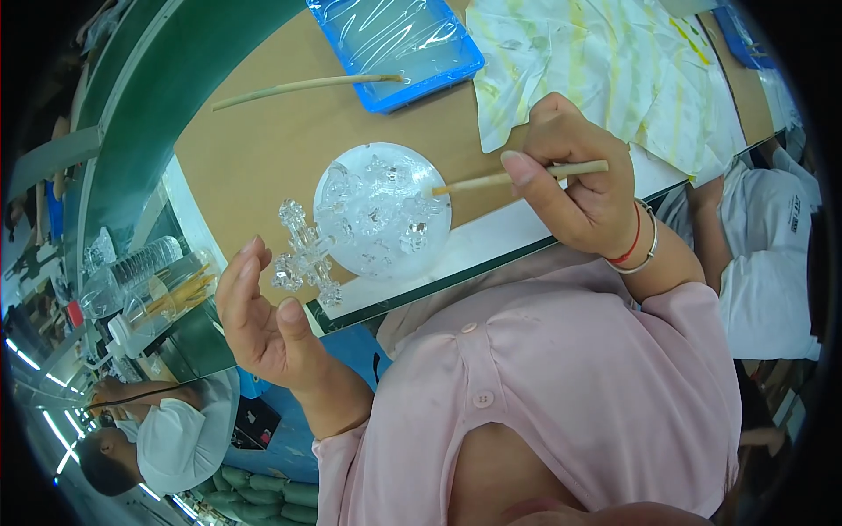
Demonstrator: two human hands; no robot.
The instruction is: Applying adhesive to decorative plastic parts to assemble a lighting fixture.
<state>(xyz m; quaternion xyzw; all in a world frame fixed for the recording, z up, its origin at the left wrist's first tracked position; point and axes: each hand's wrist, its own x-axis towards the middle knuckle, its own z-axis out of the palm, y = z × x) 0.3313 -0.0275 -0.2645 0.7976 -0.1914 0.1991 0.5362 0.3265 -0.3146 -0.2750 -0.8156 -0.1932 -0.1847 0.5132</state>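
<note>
My left hand (267,329), fingers curled with the thumb opposite, holds a clear cross-shaped plastic ornament (307,254) by its near-left end. Its arms have faceted, knobby tips, and one arm overlaps the rim of a white round disc (342,263). On that disc lie several clear faceted pieces (377,210). My right hand (583,180) pinches a thin, pale wooden stick (491,182) between thumb and fingers. The stick points left, with its tip over the right side of the disc. Exact contact between my left fingertips and the ornament is hard to see.
A blue tray (377,98) with shiny clear film stands at the back; another stick (298,88) rests against it. A yellow-stained white cloth (596,79) covers the back right. Left are a clear bottle (145,267) and a container of sticks (180,298). Other people sit on both sides.
</note>
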